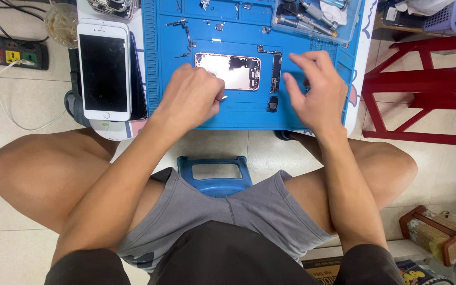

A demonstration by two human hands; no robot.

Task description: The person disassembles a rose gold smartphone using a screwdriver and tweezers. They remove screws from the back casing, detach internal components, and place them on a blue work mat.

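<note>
While the person sits on a low blue stool (215, 177) with knees apart, both hands work over a blue repair mat (154, 79) on a small table.

Far left, on the tiled floor: a black power strip (10, 53) with a white cable (6, 100) plugged into it.

Left edge of the table: a white smartphone (104, 68) lies face up, screen dark, just beside the mat. A glass (62, 24) stands behind it.

Left hand (191, 97): it rests at the near left corner of the opened phone housing (233, 71), fingers curled together. A small metal tip shows from under the hand on its right side; what the fingers grip cannot be told, as the knuckles hide it.

Centre of the mat: the housing lies flat, open side up, its pale inner plate exposed. Small screws and metal brackets (186, 31) lie scattered on the mat behind it.

Just right of the housing: a narrow dark logic board (275, 74) lies on the mat, running from back to front, close to the housing's right edge.

Right hand (315, 92): it is over the mat to the right of the board, fingers spread apart and bent, thumb pointing toward the board. It holds nothing visible.

Rear right of the mat: a clear tray (344, 29) contains screwdrivers.

Far right, on the floor: a red plastic stool (423, 89).
</note>
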